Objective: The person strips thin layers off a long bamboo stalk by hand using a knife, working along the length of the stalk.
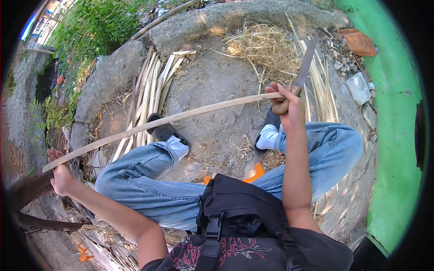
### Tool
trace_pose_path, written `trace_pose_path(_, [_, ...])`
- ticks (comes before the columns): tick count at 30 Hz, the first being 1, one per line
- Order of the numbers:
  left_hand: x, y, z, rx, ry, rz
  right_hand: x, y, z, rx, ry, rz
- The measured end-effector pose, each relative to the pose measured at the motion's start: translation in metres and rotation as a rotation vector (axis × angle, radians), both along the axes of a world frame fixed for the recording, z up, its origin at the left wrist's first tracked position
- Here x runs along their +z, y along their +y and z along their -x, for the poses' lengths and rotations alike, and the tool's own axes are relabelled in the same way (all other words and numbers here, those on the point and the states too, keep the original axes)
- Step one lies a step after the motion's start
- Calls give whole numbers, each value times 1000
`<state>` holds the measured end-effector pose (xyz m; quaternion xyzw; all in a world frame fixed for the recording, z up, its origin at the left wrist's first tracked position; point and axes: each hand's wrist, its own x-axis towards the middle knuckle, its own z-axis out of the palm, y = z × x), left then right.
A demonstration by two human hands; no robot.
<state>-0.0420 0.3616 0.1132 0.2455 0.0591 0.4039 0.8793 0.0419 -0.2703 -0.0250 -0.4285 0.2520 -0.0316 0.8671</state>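
L hand clamped on near end of long pale bamboo strip, which runs across both knees w/ far end at R hand. R hand gripped round wooden-handled long-bladed knife, blade pointing up over dry straw pile.
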Motion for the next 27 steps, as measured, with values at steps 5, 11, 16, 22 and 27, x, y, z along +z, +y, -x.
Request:
trace_pose_path(5, [-28,78,6,-155,-121,63,3,8,2,205,-88,-79])
trace_pose_path(11, [7,-24,-20,318,517,-388,7,15,4,132,78,193])
trace_pose_path(16, [24,-122,-50,110,678,-593,-16,9,2,117,149,78])
trace_pose_path(22, [-18,-255,-83,-676,782,-987,-16,39,10,104,113,-186])
trace_pose_path(27, [-61,-332,-83,-873,724,-1016,-2,104,39,208,-25,-119])
